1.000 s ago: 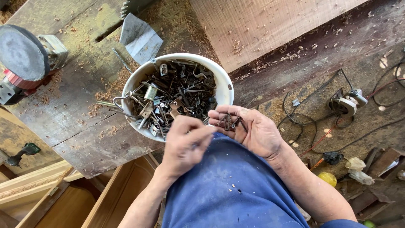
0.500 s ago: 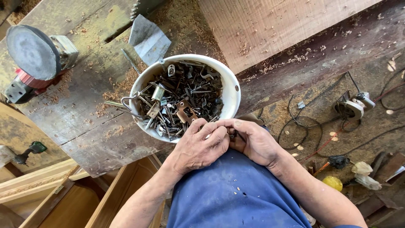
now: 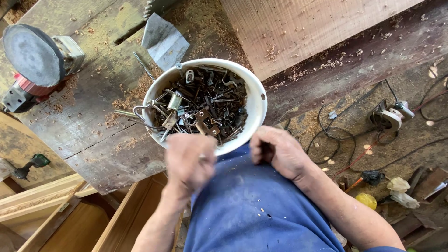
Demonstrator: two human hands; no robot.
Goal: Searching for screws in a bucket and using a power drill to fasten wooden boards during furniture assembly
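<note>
Both my hands sit at the near rim of the white bowl (image 3: pixel 258 100), which rests at the bench (image 3: pixel 70 116) edge, full of screws (image 3: pixel 205 105) and rusty hardware. Left hand (image 3: pixel 189 161) is curled shut and blurred, right hand (image 3: pixel 275 151) is fisted too; I can't tell what either grips. Sorting looks barely started: bowl heaped, nothing laid out on the bench, sander (image 3: pixel 35 60) idle at the far left.

The person wears a blue shirt (image 3: pixel 252 210) flecked with sawdust, forearms bare.
</note>
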